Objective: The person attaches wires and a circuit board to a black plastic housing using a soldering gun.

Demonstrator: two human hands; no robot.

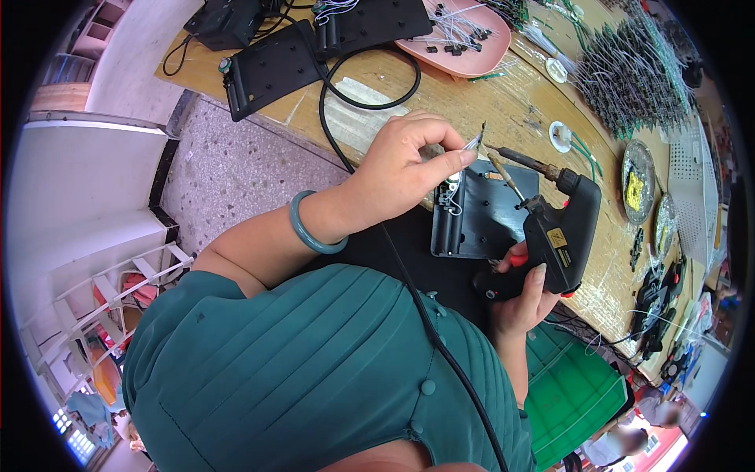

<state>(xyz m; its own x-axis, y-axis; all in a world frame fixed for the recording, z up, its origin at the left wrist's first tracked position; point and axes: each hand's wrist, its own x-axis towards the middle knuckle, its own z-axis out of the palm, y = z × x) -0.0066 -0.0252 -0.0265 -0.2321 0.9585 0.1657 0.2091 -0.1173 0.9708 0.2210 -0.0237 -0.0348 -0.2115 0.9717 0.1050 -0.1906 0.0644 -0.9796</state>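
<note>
My left hand (409, 161) pinches a small part with white wires (473, 143) between thumb and fingertips. Against or very near that part is the tip of a black soldering gun (572, 228); whether they touch I cannot tell. My right hand (525, 303) is wrapped round the gun's handle, close to its red trigger. Below the tip lies an open black plastic housing (480, 224) at the table's edge, with white wires and a small board along its left side. The gun's body covers part of it.
A black cable (324, 102) loops over the table and across my front. Further black housings (275, 75) lie at the far left. Beyond are a pink tray (495, 51) of wired parts, a large wire bundle (629, 82), and a metal dish (627, 177) with a yellow sponge (635, 189).
</note>
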